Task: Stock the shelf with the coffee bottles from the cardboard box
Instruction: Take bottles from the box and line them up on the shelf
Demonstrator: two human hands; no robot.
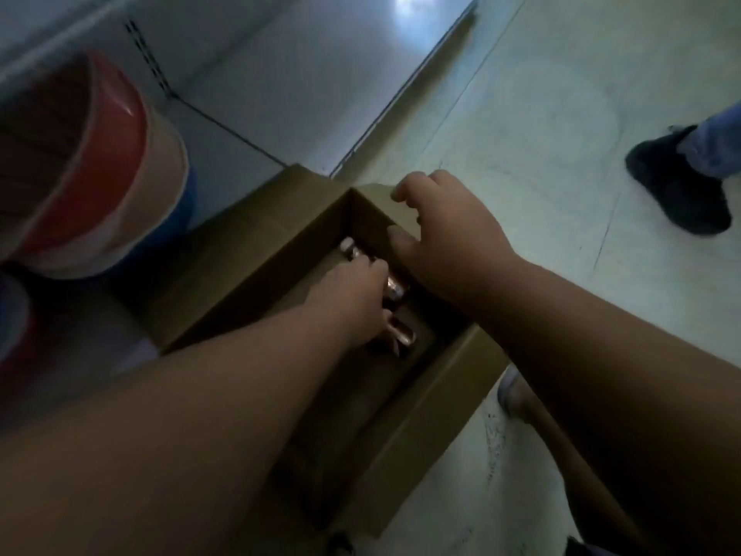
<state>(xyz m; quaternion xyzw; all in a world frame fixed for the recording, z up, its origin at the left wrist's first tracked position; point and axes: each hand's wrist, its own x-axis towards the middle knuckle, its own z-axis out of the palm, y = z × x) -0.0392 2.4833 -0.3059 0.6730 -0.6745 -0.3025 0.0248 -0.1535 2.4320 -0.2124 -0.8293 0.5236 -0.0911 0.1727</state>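
Observation:
An open brown cardboard box (256, 254) stands on the floor against the shelf base. Inside lie coffee bottles (395, 288) with coppery labels; a pale cap (347, 246) shows at the far end. My left hand (353, 302) is down in the box, its fingers closed around one bottle, whose lower part (405, 335) sticks out under the hand. My right hand (449, 238) rests on the box's far right flap, the thumb inside the wall and the fingers curled over the edge. The rest of the box's inside is dark.
A white shelf board (280, 86) runs along the upper left, with a slotted upright (146, 54). Large red-and-tan packs (100, 166) stand on it at the left. Another person's dark shoe (681, 186) is on the pale floor (521, 114) at the right.

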